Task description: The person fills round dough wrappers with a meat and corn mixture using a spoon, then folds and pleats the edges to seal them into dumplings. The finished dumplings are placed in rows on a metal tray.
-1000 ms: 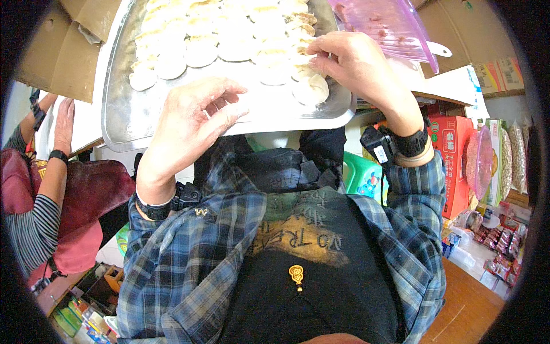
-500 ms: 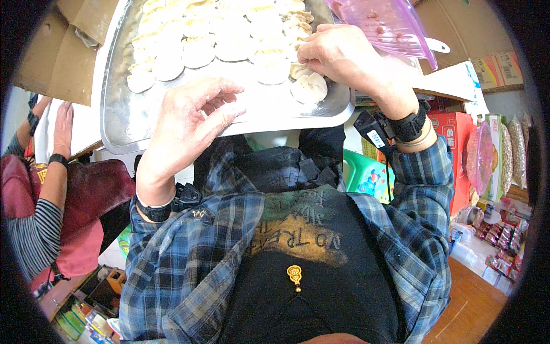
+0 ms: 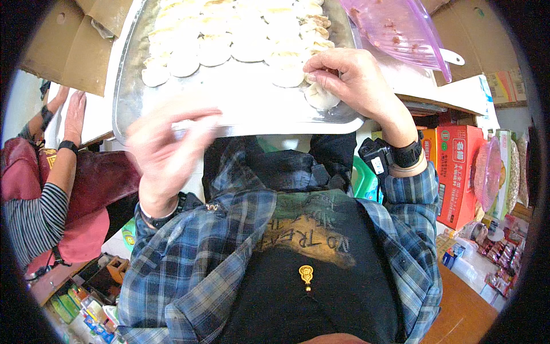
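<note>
1. One co-worker's bare hand [image 3: 74,117] is lying on a white tabletop [image 3: 96,117], fingers straight.
2. The person's left hand [image 3: 161,143] is hovering, blurred, by the near left corner of a broad, silver-coloured metal tray [image 3: 129,94]; its thumb and fingers are standing apart, empty.
3. Pale, rounded dough dumplings [image 3: 215,50] are filling the tray's far part in rows.
4. One round, white dough dumpling [image 3: 322,99] is sitting near the tray's right corner, just under the right hand [image 3: 356,80]; thumb and curled fingers are nearly meeting by its far left edge, but whether they are gripping it, I cannot tell.
5. A translucent purple plastic container [image 3: 398,28] is lying beyond that hand, beside the tray.
</note>
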`<state>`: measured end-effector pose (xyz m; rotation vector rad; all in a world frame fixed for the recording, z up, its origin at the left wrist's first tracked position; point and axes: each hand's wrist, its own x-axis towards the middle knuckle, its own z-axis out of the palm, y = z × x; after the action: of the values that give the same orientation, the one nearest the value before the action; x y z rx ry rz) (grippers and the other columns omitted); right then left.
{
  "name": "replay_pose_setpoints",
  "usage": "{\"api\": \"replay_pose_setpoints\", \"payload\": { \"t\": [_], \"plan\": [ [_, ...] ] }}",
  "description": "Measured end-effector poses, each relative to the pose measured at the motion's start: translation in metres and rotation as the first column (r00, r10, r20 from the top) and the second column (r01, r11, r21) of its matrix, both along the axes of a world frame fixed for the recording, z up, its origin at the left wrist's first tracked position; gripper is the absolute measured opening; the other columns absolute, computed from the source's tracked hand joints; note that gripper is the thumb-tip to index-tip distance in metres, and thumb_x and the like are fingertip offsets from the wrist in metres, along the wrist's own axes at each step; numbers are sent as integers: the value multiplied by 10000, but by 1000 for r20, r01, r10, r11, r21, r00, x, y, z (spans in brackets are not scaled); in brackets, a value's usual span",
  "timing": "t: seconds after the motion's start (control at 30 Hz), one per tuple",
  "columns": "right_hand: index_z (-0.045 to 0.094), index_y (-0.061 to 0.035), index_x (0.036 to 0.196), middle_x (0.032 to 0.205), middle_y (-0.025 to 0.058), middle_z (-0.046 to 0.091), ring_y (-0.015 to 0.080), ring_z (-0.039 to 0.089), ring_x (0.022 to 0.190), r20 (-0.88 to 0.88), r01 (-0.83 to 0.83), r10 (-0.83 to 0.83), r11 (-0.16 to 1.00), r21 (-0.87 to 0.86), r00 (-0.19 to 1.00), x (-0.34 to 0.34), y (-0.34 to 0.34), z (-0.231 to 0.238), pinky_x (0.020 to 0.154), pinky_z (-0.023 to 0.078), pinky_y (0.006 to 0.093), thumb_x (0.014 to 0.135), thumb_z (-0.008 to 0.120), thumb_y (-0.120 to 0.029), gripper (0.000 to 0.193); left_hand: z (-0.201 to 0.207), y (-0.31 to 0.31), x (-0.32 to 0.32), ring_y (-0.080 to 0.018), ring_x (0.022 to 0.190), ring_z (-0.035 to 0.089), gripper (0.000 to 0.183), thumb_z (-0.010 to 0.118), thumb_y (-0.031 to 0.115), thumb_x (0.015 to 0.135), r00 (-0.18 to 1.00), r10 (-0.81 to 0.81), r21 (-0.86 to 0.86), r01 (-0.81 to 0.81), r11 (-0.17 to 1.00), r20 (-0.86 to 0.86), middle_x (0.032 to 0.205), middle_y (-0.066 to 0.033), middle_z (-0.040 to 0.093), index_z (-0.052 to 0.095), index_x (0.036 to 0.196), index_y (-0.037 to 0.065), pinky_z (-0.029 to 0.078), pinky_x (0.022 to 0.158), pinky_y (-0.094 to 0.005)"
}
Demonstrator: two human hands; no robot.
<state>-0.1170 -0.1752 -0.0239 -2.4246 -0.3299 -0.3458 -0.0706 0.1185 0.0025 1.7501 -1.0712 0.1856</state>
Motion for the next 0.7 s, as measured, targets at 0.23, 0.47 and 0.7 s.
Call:
{"api": "replay_pose_setpoints", "payload": {
  "t": [0.23, 0.47, 0.7],
  "plan": [
    [688, -99, 889, 791, 116, 656, 270, 658, 739, 11, 22, -22, 1000, -21, 1000, -1, -1, -2, 647, 510, 358, 774, 667, -127, 120, -34, 96, 86, -184, 830, 627, 161, 549, -63, 881, 701, 713, -425, -656, 624, -35, 987, -142, 644, 585, 1038, -47, 532, 718, -278],
    [684, -58, 925, 813, 95, 661, 215, 648, 723, 34, 17, -14, 995, -94, 999, -2, -5, -5, 639, 513, 309, 801, 672, -94, 130, -89, 191, 197, -201, 968, 605, 319, 602, 96, 891, 647, 753, 214, -724, 656, -121, 1080, -134, 628, 567, 1173, -48, 479, 885, -308],
    [698, -132, 752, 674, 119, 641, 329, 641, 672, 146, 31, -26, 999, -30, 989, -3, -5, -10, 613, 501, 442, 709, 632, -176, 90, -106, 168, 197, -222, 919, 607, 334, 555, 72, 880, 805, 567, 386, -474, 791, -175, 1036, -147, 652, 550, 1185, -63, 488, 831, -315]
  ]
}}
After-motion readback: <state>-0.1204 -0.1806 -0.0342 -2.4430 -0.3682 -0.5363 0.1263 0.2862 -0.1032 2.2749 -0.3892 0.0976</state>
